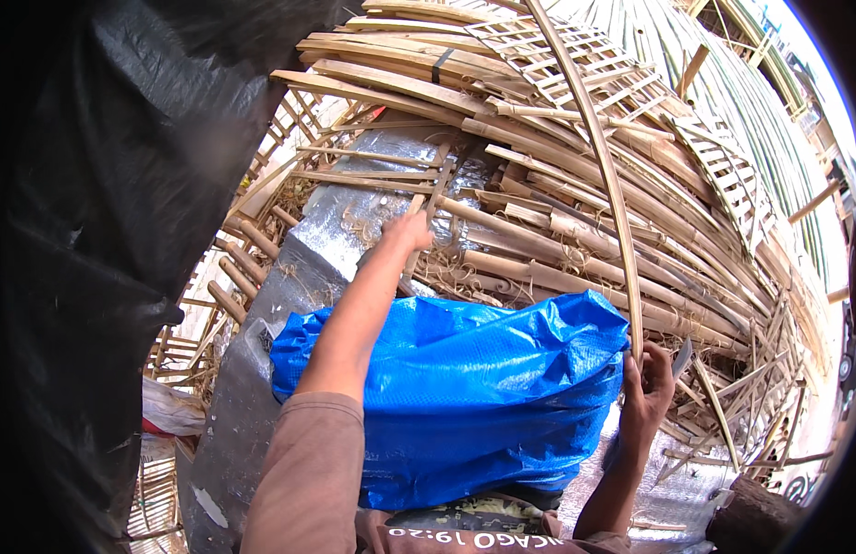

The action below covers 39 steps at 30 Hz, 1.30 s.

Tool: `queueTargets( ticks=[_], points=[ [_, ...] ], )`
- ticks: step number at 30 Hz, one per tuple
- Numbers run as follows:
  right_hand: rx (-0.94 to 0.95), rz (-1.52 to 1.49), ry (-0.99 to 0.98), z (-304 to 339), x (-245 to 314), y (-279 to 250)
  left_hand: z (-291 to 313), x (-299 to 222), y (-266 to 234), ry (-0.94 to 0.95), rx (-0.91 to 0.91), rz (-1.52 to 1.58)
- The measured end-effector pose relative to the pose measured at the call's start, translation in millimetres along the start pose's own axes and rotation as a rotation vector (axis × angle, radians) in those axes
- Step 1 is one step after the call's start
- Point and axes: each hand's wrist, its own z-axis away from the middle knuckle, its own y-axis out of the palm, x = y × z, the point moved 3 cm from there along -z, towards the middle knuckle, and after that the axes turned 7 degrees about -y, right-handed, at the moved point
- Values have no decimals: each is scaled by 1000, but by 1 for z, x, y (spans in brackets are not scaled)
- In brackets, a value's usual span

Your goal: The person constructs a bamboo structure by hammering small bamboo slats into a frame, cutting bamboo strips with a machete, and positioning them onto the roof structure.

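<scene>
My left hand [409,233] reaches forward, fingers closed around a short bamboo strip [417,204] that shows above and below the fist. Another dark strip [438,191] crosses close beside it. On the right, my right hand [646,395] pinches the lower end of a long, bowed bamboo strip [602,152] that rises to the top of the view. A grey blade [683,357] sticks out beside the right fingers; its handle is hidden. A blue plastic sheet [474,379] covers my lap, between both arms.
Split bamboo lengths [576,231] are piled ahead and to the right, with curled shavings among them. Woven bamboo lattices [566,60] lie on the pile. A black tarp [123,231] hangs at the left. Silvery sheeting [331,231] lies underneath, and a dark log [756,517] is at lower right.
</scene>
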Motion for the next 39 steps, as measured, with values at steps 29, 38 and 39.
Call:
queueTargets(
  ticks=[29, 38, 39],
  points=[
    [-103, 65, 44, 7, -47, -39, -65, 74, 61, -30, -124, 789],
    [-103, -14, 75, 23, -56, -46, -44, 12, 36, 11, 27, 1234],
    [-115, -19, 65, 24, -58, -45, -42, 6, 22, 20, 10, 1261]
  ],
)
